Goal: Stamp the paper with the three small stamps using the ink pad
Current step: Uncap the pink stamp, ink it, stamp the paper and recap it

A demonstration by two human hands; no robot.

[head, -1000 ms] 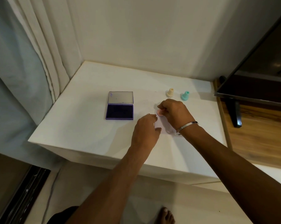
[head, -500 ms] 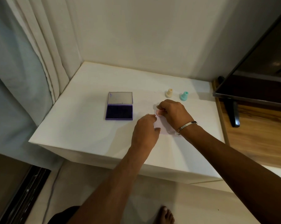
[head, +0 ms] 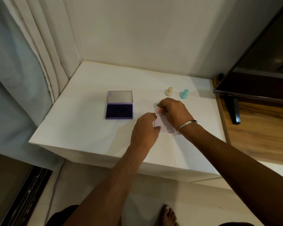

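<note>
Head cam, 1 view, looks forward-down, near, over white table (head: pixel 82 128).

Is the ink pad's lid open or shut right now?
Open. The ink pad has its lid swung back, and the dark purple pad is exposed in the tray.

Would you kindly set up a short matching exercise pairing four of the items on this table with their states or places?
Things:
1. ink pad
2. pink stamp
3. teal stamp
4. paper

States:
A. held in the right hand
B. lid open
C. steadied by the left hand
D. standing beside the cream stamp

Pairs: 1-B, 2-A, 3-D, 4-C
</note>
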